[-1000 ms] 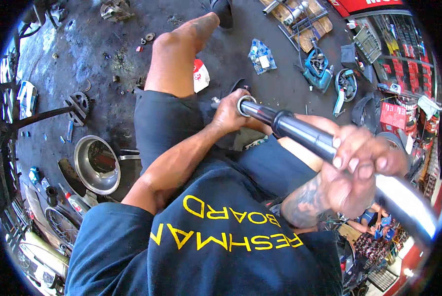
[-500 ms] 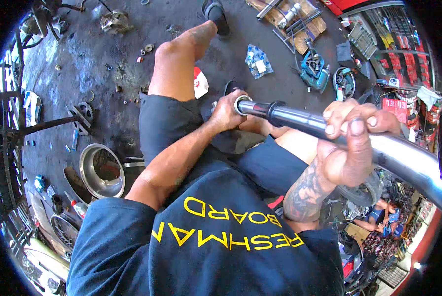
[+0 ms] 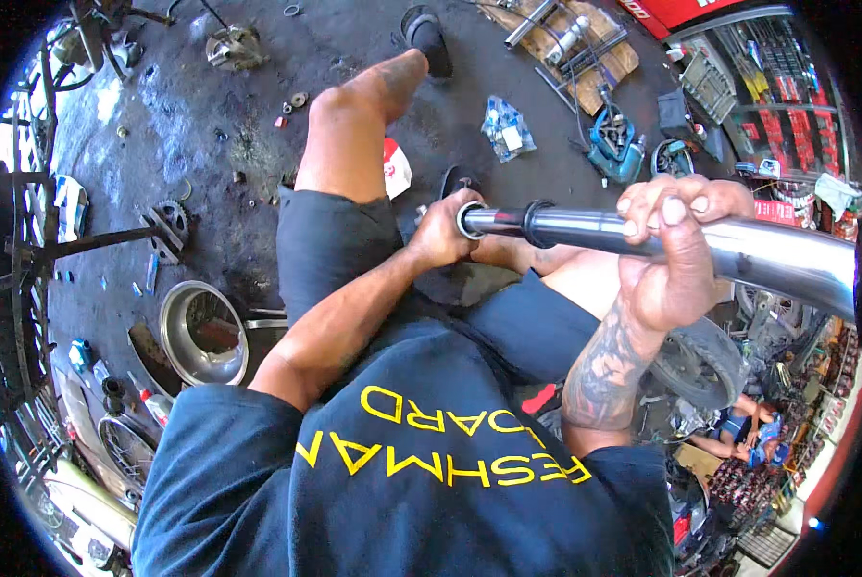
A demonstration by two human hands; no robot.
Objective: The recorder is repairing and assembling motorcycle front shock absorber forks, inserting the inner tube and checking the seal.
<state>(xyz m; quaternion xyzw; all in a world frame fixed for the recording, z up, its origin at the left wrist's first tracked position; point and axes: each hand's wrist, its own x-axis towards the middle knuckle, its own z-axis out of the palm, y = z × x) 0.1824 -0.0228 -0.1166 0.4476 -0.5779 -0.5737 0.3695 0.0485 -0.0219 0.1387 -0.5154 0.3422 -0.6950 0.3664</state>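
Note:
A long polished metal tube [image 3: 777,257], with a narrower shaft and a dark collar [image 3: 539,221], slants across my lap toward the right edge. My left hand [image 3: 440,231] is closed around its left end, where a wider metal ring [image 3: 471,220] surrounds the shaft. My right hand [image 3: 671,245] grips the thick shiny part, fingers curled over the top and thumb raised along the near side.
A steel bowl [image 3: 176,337] and a sprocket [image 3: 166,231] lie on the floor [image 3: 190,115] at left. Tubes on cardboard [image 3: 618,53] and a teal power tool [image 3: 609,149] lie ahead. A tyre [image 3: 700,375] is at right, with another person [image 3: 743,433] low beyond it.
My right hand and the tube's right part have swung up and away from my body, making the tube more level. My left hand has stayed nearly in place.

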